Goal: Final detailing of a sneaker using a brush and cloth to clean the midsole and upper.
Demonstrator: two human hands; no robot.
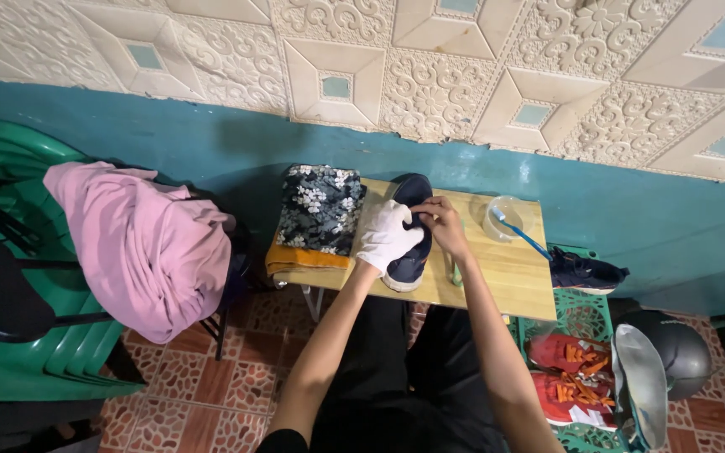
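On the small wooden tabletop [505,277], standing against the blue wall, a dark blue shoe [409,252] is lying with its toe pointing to the wall and its heel near the front edge. The left hand [386,236], wearing a white glove, is resting over the middle of the shoe with the fingers curled onto its upper. The right hand [440,220] is bare, and its fingers are pinching the shoe at the tongue area; what exactly is between them I cannot tell. The shoe is looking light, with a soft fabric upper and a stiffer white sole, so the sole sides or the heel are probably giving the firmest hold. A folded flowered cloth [320,208] is sitting just left of the shoe, so room there is narrow. To the right the board is more open, until a clear bowl [503,216] with a blue toothbrush [520,235] near the far corner. A second dark shoe [585,272] is lying beyond the right edge.
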